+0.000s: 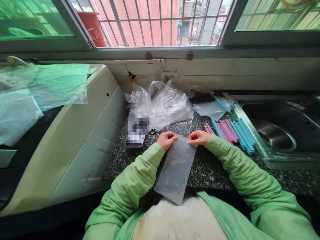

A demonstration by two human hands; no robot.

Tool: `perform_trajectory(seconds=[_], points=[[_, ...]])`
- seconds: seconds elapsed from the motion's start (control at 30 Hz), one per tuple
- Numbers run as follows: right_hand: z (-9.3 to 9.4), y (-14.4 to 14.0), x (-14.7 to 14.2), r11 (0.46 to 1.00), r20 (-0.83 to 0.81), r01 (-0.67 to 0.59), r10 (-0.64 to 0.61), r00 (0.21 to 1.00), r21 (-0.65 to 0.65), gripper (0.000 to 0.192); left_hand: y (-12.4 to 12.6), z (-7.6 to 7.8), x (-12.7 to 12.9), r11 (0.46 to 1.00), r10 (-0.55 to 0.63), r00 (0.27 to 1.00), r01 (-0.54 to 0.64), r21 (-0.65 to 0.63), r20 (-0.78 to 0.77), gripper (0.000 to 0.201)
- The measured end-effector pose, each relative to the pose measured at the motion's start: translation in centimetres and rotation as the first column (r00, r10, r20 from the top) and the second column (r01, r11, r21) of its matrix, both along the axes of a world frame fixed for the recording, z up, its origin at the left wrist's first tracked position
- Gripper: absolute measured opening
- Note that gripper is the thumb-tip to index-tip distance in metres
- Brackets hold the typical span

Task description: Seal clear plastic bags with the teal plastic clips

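— How is the clear bag (176, 170) held?

— Its top edge is pinched at both corners; the left hand (166, 139) and the right hand (199, 137) are each closed in a grip on it, probably so the mouth is kept taut; the bag is laid on the table (212, 170), its lower end hanging past the edge.

— And around it?

— Wrists are rested low, green sleeves bent inward; pink and blue sticks (231, 131) are laid just right; crumpled plastic (162, 106) is heaped behind.

A: Clothing noted? 
B: Light green long sleeves, loose and creased, cuffs ending at the wrists. Cream front panel beneath an open green jacket. 
A: Hands? 
B: Both hands bare; no gloves, rings or watch.
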State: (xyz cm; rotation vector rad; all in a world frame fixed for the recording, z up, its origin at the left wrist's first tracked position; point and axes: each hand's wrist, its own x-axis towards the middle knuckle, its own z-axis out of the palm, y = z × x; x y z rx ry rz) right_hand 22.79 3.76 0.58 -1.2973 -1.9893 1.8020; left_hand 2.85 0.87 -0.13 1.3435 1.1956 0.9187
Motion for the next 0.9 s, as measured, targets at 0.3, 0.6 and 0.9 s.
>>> perform_trajectory(seconds=[0.3,0.6,0.9], points=[[0.2,-0.2,-0.5,0.999,-0.044,0.033,-0.034,0.998,-0.016,0.042,-0.2,-0.2,0.0,1.0,0.005,1.0,-0.004,0.025,-0.013,0.019],[-0.1,-0.5,-1.5,0.996,-0.059,0.077,-0.075,0.995,0.034,0.038,-0.2,-0.5,0.1,0.996,-0.018,0.999,0.022,0.083,-0.046,0.021],[0.1,-0.6,-1.3,0.999,-0.048,0.038,-0.036,0.998,0.039,0.035,-0.4,-0.5,0.1,0.998,-0.024,0.998,0.028,0.057,-0.061,0.018]])
